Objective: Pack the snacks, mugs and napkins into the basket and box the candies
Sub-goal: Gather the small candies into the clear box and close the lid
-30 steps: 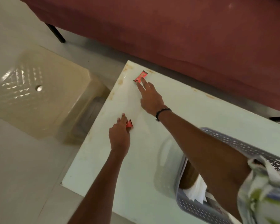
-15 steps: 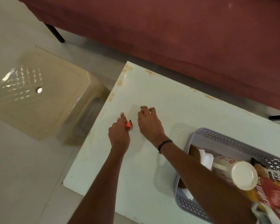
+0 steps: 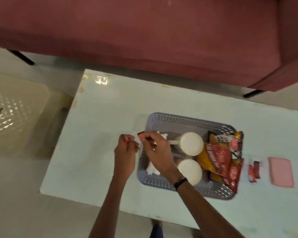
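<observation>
A grey perforated basket [image 3: 184,119] stands on the pale table [image 3: 101,117]. Inside it are two white mugs [image 3: 190,145], white napkins [image 3: 151,169] and red and yellow snack packets [image 3: 218,157]. My left hand [image 3: 126,152] pinches a small red candy [image 3: 126,139] just left of the basket. My right hand [image 3: 157,148] hovers over the basket's left end and holds another red candy [image 3: 141,134] in its fingertips. More red candies [image 3: 254,170] lie on the table right of the basket, beside a pink box [image 3: 280,171].
A dark red sofa [image 3: 144,31] runs along the far side of the table. A beige plastic stool [image 3: 15,110] stands on the floor to the left. The table's near edge is close below my forearms.
My right hand picked up the far candy and pulled back toward me. Both hands now carry candies rightward to the basket, and my view has swung right, revealing the basket's contents and the pink box.
</observation>
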Demonstrator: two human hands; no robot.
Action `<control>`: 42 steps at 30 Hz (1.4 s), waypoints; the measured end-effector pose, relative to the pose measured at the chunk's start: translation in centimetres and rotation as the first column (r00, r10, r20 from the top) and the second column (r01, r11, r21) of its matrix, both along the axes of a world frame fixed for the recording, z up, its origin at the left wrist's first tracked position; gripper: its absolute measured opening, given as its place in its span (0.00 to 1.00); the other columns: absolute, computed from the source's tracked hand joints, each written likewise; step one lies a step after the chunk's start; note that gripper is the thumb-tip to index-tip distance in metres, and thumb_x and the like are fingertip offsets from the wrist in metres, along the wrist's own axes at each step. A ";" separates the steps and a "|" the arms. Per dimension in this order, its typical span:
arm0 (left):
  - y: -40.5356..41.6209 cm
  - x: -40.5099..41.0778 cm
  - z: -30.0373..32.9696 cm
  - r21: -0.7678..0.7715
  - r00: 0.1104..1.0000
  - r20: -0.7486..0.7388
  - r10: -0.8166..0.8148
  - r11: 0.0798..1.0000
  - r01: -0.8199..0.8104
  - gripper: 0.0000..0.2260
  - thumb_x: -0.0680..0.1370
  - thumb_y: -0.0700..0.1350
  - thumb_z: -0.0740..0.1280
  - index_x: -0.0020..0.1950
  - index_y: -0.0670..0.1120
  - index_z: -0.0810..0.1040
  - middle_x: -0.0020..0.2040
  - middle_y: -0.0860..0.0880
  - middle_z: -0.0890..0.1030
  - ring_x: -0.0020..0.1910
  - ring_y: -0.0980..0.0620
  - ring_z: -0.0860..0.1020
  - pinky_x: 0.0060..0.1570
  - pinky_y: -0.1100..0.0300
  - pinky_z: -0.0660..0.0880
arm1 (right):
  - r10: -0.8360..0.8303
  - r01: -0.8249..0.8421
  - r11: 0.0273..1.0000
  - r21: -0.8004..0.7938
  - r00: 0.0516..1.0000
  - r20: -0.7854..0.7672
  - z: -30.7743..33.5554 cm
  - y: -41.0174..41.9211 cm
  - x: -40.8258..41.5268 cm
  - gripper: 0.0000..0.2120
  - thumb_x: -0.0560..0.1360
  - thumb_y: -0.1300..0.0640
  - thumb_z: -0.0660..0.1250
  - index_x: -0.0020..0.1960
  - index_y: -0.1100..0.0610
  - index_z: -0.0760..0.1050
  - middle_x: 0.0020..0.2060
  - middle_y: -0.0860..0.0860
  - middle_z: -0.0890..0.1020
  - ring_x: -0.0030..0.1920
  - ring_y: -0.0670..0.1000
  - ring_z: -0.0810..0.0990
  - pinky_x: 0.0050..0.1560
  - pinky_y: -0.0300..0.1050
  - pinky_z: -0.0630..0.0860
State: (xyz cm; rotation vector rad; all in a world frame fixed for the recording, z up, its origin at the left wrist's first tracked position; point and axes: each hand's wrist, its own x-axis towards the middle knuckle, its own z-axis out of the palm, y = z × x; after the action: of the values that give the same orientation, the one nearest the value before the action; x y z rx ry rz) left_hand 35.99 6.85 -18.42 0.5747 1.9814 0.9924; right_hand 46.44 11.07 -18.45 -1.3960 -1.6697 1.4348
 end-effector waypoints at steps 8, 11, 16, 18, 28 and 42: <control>0.0 21.0 2.8 0.091 0.960 0.112 -0.255 0.965 0.246 0.13 0.79 0.48 0.56 0.56 0.44 0.75 0.45 0.45 0.83 0.42 0.48 0.82 0.45 0.49 0.80 | -0.379 0.378 0.925 -0.026 0.926 -0.011 2.3 -1.9 20.1 0.09 0.74 0.65 0.67 0.54 0.56 0.76 0.47 0.51 0.83 0.47 0.45 0.83 0.44 0.36 0.80; 0.2 26.6 3.1 0.067 0.916 0.144 -0.375 0.927 0.369 0.12 0.81 0.46 0.55 0.61 0.44 0.72 0.49 0.45 0.82 0.42 0.50 0.82 0.44 0.53 0.81 | -0.474 0.475 0.879 -0.041 0.880 0.028 2.3 -2.1 26.3 0.12 0.73 0.65 0.70 0.54 0.56 0.74 0.48 0.54 0.80 0.47 0.50 0.82 0.42 0.33 0.79; 1.6 35.4 3.2 0.009 0.861 0.151 -0.487 0.871 0.491 0.10 0.82 0.44 0.54 0.56 0.43 0.73 0.52 0.46 0.82 0.36 0.50 0.84 0.41 0.53 0.82 | -0.600 0.603 0.797 -0.037 0.797 0.070 1.3 -2.2 35.1 0.12 0.73 0.66 0.69 0.55 0.60 0.74 0.44 0.52 0.79 0.40 0.42 0.81 0.36 0.30 0.77; 2.5 37.6 2.0 -0.028 0.870 0.088 -0.485 0.872 0.489 0.10 0.81 0.44 0.55 0.55 0.42 0.74 0.52 0.45 0.82 0.39 0.48 0.84 0.38 0.62 0.81 | -0.642 0.648 0.761 -0.037 0.760 0.098 0.6 -2.0 37.7 0.12 0.74 0.65 0.69 0.57 0.60 0.74 0.46 0.53 0.79 0.41 0.40 0.80 0.35 0.28 0.76; 1.9 40.2 -2.0 -0.150 0.933 -0.083 -0.349 0.930 0.335 0.10 0.78 0.38 0.58 0.59 0.41 0.72 0.57 0.43 0.78 0.53 0.43 0.80 0.51 0.50 0.79 | -0.622 0.633 0.769 -0.089 0.773 0.126 -2.0 -1.3 41.0 0.12 0.74 0.61 0.69 0.56 0.58 0.73 0.46 0.51 0.79 0.45 0.44 0.80 0.42 0.28 0.76; 2.8 40.2 -3.0 -0.188 0.896 -0.144 -0.420 0.901 0.392 0.21 0.78 0.33 0.58 0.71 0.43 0.65 0.71 0.44 0.69 0.70 0.45 0.69 0.64 0.50 0.72 | -0.322 0.440 0.898 0.008 0.645 0.693 -7.7 1.0 45.5 0.37 0.71 0.55 0.71 0.74 0.58 0.56 0.74 0.62 0.56 0.74 0.63 0.53 0.73 0.59 0.57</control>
State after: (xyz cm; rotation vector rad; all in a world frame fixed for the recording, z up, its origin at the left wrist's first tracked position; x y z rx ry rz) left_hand 76.20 9.62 -21.42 0.9742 1.9591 0.5370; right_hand 91.94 12.06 -26.16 -2.4226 -1.4998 0.8517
